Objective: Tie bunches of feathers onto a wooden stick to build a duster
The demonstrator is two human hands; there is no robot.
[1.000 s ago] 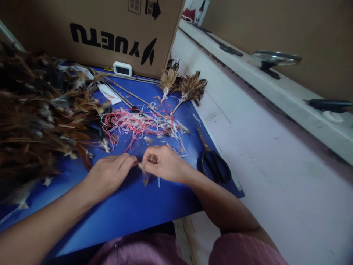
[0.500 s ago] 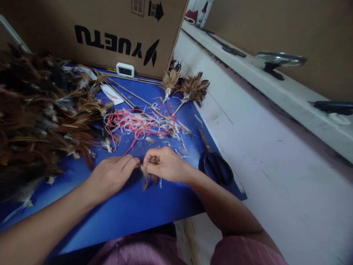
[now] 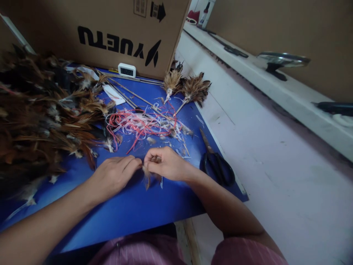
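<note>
Pinching a small brown feather tuft (image 3: 147, 178) in the right hand (image 3: 167, 163), thumb pressed toward curled fingers, strands dangling below. Holding the left hand (image 3: 117, 175) close against it from the other side, fingers bent and drawn together, tips just at the tuft; unable to tell whether gripping it, the contact being hidden. Working with both hands and the tuft on the near side of a tangle of pink and white string (image 3: 138, 121), over a blue surface (image 3: 129, 217).

Scattered along the near and right edges of the tangle: bits of fluff and clear scraps. Lying to the right of the tangle and a little nearer: black-handled scissors (image 3: 216, 165), blades pointing away. Heaped to the left of the tangle, close beside it: a large feather pile (image 3: 55, 121), dark and russet, with pale quill ends.

Stretched slantwise behind the tangle and partly into it: thin sticks (image 3: 140, 97). Resting behind the tangle toward the right: two feather bundles (image 3: 194, 90), bound in white at the base. Placed behind the tangle toward the left: a white paper (image 3: 113, 94). Standing farther behind the tangle: a small white digital display (image 3: 127, 70), before a cardboard box (image 3: 118, 18) with upside-down lettering.
</note>
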